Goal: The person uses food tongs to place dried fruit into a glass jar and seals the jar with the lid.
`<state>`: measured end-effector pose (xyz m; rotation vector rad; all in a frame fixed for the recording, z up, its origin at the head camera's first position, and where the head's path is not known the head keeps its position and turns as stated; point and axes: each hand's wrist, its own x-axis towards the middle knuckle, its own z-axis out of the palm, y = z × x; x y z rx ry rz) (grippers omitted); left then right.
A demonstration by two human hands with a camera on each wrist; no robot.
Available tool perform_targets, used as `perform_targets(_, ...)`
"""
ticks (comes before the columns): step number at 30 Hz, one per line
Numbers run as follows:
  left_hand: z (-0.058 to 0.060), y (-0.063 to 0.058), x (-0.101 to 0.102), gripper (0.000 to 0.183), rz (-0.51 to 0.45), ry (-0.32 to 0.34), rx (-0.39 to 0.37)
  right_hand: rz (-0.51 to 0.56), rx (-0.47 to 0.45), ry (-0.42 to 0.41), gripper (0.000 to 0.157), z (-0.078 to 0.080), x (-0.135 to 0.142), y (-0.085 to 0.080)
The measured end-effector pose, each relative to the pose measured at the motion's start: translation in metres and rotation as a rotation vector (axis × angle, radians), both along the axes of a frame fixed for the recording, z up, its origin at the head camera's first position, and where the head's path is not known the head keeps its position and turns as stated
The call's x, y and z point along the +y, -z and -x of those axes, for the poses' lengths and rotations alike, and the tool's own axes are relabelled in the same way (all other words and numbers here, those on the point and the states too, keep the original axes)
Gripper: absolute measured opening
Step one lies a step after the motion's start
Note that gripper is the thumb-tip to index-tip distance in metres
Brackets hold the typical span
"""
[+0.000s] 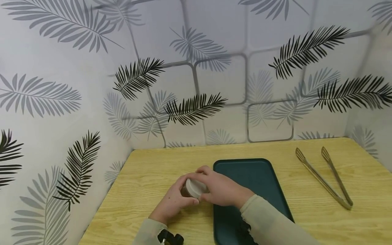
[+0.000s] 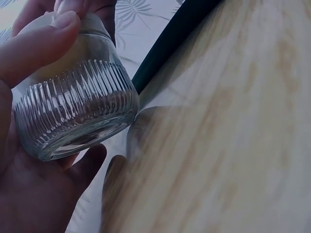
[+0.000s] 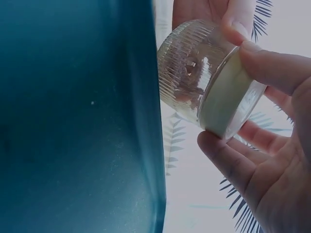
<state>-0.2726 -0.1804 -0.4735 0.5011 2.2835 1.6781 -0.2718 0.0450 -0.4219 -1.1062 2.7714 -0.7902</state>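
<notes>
A ribbed glass jar [image 2: 77, 107] with a pale lid [image 1: 196, 188] is held between both hands, just left of the dark green tray [image 1: 254, 170]. My left hand [image 1: 174, 201] grips the jar's glass body, with the thumb along its side in the left wrist view. Around the lid's edge curl the thumb and fingers of my right hand [image 1: 222, 187]. Some brownish contents show through the glass [image 3: 192, 73] in the right wrist view. The jar is tilted, its base visible in the left wrist view.
Metal tongs [image 1: 332, 180] lie spread on the right of the wooden table [image 1: 153, 166]. Behind the table stands a wall [image 1: 220, 78] with a leaf pattern. Black straps or mounts [image 1: 170, 237] sit at the wrists, over light sleeves.
</notes>
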Motion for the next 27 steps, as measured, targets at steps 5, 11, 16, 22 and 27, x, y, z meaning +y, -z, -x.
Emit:
perform_targets(5,0.001,-0.001,-0.001,0.087,0.010,0.007,0.006,0.014,-0.058,0.063,0.072,0.000,-0.002,0.000)
perform_targets(11,0.002,0.001,-0.001,0.087,0.009,0.026,0.031,0.080,-0.118,0.162,0.069,-0.001,-0.009,0.005)
perform_targets(16,0.002,0.004,0.001,0.085,-0.021,0.037,0.033,0.069,-0.118,0.215,0.076,-0.004,-0.014,0.005)
perform_targets(22,0.002,0.004,0.000,0.086,0.004,0.020,0.023,0.015,-0.009,0.112,0.071,-0.004,-0.006,0.000)
perform_targets(27,0.000,0.002,-0.002,0.091,0.022,0.019,0.020,0.005,0.053,-0.087,0.069,0.000,0.001,-0.004)
